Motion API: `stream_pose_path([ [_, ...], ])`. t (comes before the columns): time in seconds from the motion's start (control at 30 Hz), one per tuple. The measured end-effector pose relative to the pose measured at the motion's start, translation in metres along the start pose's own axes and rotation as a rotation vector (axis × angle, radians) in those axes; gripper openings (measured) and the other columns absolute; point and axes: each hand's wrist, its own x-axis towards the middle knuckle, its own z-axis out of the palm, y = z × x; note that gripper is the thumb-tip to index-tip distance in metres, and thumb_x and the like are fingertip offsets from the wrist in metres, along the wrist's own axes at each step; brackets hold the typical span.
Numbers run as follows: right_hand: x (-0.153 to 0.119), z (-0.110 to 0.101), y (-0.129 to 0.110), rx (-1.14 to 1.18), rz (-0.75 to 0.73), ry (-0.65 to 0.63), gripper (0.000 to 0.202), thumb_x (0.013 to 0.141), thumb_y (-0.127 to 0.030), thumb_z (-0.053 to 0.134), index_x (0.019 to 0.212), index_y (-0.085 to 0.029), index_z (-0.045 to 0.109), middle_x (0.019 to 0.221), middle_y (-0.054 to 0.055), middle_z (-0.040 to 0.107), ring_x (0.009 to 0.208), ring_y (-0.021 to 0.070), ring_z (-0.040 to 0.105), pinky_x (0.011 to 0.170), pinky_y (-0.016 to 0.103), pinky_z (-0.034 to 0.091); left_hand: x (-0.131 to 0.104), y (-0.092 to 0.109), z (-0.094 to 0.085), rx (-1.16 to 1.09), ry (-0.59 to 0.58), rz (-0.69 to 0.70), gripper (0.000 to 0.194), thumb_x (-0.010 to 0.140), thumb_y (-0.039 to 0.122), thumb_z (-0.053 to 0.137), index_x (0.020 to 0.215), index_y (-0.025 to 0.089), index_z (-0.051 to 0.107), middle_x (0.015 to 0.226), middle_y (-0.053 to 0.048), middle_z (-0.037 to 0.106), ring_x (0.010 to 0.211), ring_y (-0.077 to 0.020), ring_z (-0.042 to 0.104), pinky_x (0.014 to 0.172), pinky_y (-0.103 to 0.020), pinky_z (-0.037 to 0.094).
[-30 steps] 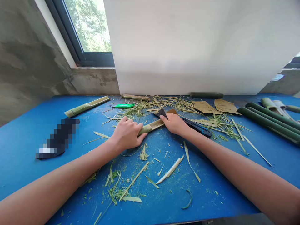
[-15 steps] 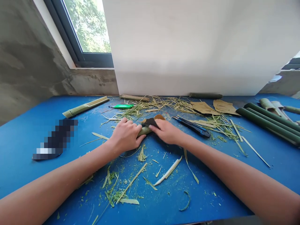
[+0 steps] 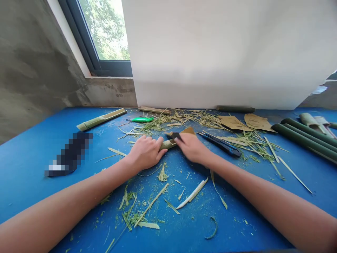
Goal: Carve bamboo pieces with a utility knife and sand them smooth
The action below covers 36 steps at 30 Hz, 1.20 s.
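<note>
A piece of bamboo [image 3: 167,143] lies low over the blue table, with my left hand [image 3: 147,151] wrapped round its left part. My right hand [image 3: 193,146] is closed on a sheet of sandpaper [image 3: 175,135], dark on one side and tan on the other. That sheet is folded over the right part of the bamboo and touches it. Fingers and paper hide much of the bamboo. Just right of my right hand lie dark utility knives [image 3: 223,146]. Beyond my left hand is a green cutter [image 3: 142,119].
Bamboo shavings [image 3: 147,207] litter the blue table [image 3: 184,232]. A split bamboo length [image 3: 102,119] and a blurred-out dark object [image 3: 71,154] lie left. Green bamboo tubes [image 3: 308,140] lie right, with brown paper sheets [image 3: 234,123] behind. A white board [image 3: 210,52] stands at the back.
My right hand has slid a little right along the bamboo with the sandpaper, baring more of its pale end. My left hand keeps its grip. The whole view has shifted slightly.
</note>
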Motion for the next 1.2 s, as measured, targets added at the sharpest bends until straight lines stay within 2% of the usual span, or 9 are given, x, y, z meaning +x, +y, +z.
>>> stream_pose_path([
  [0.07,-0.001,0.003,-0.002,0.041,-0.101,-0.009,0.032,0.106,-0.033,0.04,0.109,-0.02,0.069,0.116,0.01,0.073,0.108,0.0233,0.066,0.098,0.035,0.047,0.001,-0.002,0.0,-0.044,0.005,0.009,0.041,0.102,0.054,0.043,0.103,0.016,0.06,0.09,-0.012,0.074,0.082,-0.0301,0.071,0.071,-0.038,0.046],
  [0.2,0.004,0.003,-0.001,-0.04,0.056,0.042,0.035,0.106,-0.03,0.037,0.097,-0.016,0.068,0.101,0.016,0.073,0.097,0.0269,0.066,0.092,0.039,0.048,0.002,0.0,-0.004,-0.05,-0.028,-0.023,0.036,0.102,0.048,0.043,0.098,0.017,0.062,0.087,-0.01,0.073,0.076,-0.0295,0.072,0.062,-0.036,0.046],
  [0.3,0.007,0.002,0.0,-0.016,0.013,0.001,0.032,0.106,-0.032,0.04,0.099,-0.019,0.068,0.101,0.012,0.073,0.098,0.0246,0.066,0.093,0.037,0.048,0.001,0.007,-0.009,-0.049,-0.072,-0.049,0.04,0.104,0.047,0.038,0.098,0.017,0.064,0.086,-0.011,0.073,0.073,-0.0295,0.072,0.057,-0.035,0.045],
  [0.53,0.009,-0.004,0.005,0.02,0.082,0.033,0.036,0.106,-0.03,0.035,0.092,-0.017,0.066,0.096,0.013,0.072,0.089,0.0257,0.065,0.086,0.038,0.048,0.001,0.014,-0.014,0.041,-0.088,-0.032,0.051,0.107,0.044,0.033,0.092,0.014,0.072,0.084,-0.014,0.074,0.075,-0.0259,0.073,0.066,-0.033,0.048],
  [0.67,0.004,-0.004,-0.002,0.06,-0.06,-0.014,0.029,0.105,-0.032,0.042,0.099,-0.02,0.068,0.105,0.008,0.074,0.097,0.0224,0.066,0.09,0.033,0.049,0.002,0.009,-0.013,0.027,-0.077,-0.021,0.052,0.106,0.043,0.033,0.091,0.014,0.074,0.083,-0.016,0.075,0.075,-0.0287,0.073,0.065,-0.036,0.048],
  [0.8,0.003,-0.002,-0.007,0.028,-0.04,0.037,0.035,0.105,-0.029,0.038,0.105,-0.016,0.07,0.109,0.015,0.074,0.102,0.0268,0.067,0.097,0.042,0.049,0.003,0.004,-0.013,-0.034,-0.091,-0.067,0.054,0.105,0.048,0.035,0.086,0.016,0.074,0.084,-0.013,0.077,0.074,-0.0277,0.073,0.062,-0.034,0.048],
  [0.93,0.001,0.003,-0.009,0.088,-0.182,-0.014,0.04,0.104,-0.032,0.041,0.135,-0.02,0.064,0.141,0.011,0.064,0.132,0.0254,0.057,0.114,0.042,0.041,0.004,0.002,-0.014,-0.044,-0.102,-0.071,0.052,0.104,0.046,0.035,0.088,0.016,0.075,0.085,-0.014,0.077,0.075,-0.0287,0.074,0.064,-0.035,0.049],
  [1.1,0.0,0.003,-0.005,0.036,-0.02,0.042,0.046,0.102,-0.03,0.041,0.138,-0.012,0.062,0.142,0.019,0.063,0.134,0.0323,0.056,0.116,0.054,0.04,0.004,0.003,-0.015,-0.024,-0.102,-0.052,0.055,0.105,0.047,0.033,0.089,0.015,0.075,0.085,-0.015,0.077,0.075,-0.0297,0.074,0.065,-0.036,0.05],
  [1.2,-0.002,0.005,-0.006,0.067,-0.154,-0.003,0.047,0.104,-0.033,0.041,0.144,-0.017,0.058,0.148,0.014,0.059,0.138,0.0275,0.053,0.118,0.049,0.039,0.004,0.004,-0.014,-0.01,-0.098,-0.041,0.053,0.105,0.043,0.035,0.091,0.014,0.076,0.085,-0.016,0.077,0.077,-0.0307,0.074,0.065,-0.037,0.049],
])
